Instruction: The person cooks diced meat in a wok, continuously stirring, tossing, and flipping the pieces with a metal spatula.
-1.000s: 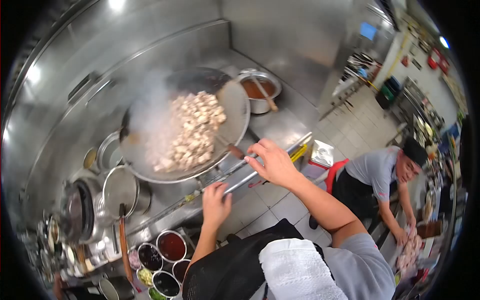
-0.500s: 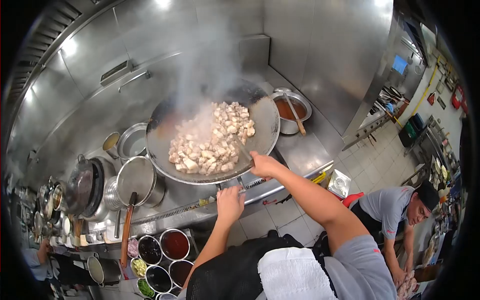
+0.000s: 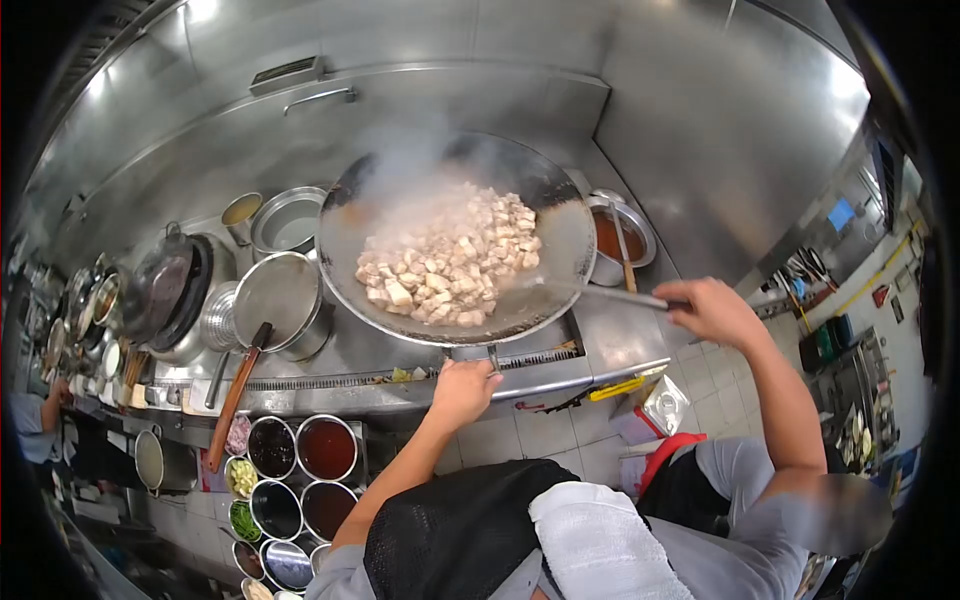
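Note:
A large wok (image 3: 345, 290) sits on the range, full of steaming pale meat cubes (image 3: 440, 265). My left hand (image 3: 465, 392) is closed around the wok's handle at its near rim. To the right of the wok, my right hand (image 3: 715, 312) grips the dark end of a long-handled wok tool (image 3: 615, 294). That tool reaches over the right rim to the edge of the meat; its head is blurred, so I cannot tell whether it is a ladle or a spatula.
A pot of reddish-brown liquid (image 3: 605, 235) stands right of the wok. On its left are a metal basin (image 3: 290, 222) and a strainer on a pot (image 3: 275, 300). Sauce containers (image 3: 327, 447) stand at lower left. Behind my right arm, a co-worker is mostly hidden.
My right hand has moved right and up, away from the wok's near rim, drawing the tool toward the right rim. My left hand stays at the handle. The view has turned.

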The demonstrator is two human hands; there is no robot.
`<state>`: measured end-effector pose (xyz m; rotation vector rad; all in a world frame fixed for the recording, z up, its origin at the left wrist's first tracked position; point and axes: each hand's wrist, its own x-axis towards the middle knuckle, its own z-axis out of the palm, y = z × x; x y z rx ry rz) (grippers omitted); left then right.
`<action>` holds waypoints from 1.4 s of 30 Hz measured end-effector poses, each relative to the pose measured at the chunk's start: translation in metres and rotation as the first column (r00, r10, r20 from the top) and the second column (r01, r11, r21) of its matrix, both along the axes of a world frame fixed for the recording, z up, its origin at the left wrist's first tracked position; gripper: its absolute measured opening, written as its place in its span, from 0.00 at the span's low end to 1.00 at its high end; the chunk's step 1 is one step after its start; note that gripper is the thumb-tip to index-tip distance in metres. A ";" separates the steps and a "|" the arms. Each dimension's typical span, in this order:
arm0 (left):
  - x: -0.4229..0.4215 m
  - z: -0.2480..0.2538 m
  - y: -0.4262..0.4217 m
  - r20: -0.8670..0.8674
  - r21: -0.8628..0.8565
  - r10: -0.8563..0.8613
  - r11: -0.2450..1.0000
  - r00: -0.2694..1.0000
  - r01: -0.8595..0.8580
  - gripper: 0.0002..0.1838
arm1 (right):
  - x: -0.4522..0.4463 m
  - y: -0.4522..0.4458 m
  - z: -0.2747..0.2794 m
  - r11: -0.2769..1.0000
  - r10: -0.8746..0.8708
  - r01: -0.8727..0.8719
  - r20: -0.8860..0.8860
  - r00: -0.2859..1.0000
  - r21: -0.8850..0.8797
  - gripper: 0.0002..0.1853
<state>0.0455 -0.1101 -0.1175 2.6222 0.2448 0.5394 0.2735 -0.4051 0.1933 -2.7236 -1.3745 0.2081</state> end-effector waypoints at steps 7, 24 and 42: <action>0.002 0.002 0.001 0.059 0.049 -0.009 0.999 0.998 0.006 0.15 | -0.004 0.058 -0.082 0.981 0.078 -0.069 0.043 0.996 -0.180 0.21; 0.003 0.002 -0.003 0.041 -0.050 0.052 0.997 0.998 -0.050 0.16 | 0.054 0.321 -0.252 0.985 0.013 -0.010 -0.019 1.000 0.172 0.19; 0.003 -0.004 0.015 0.012 0.061 -0.155 0.986 0.988 0.154 0.13 | -0.048 0.029 -0.015 0.993 0.083 -0.099 -0.212 0.974 -0.068 0.25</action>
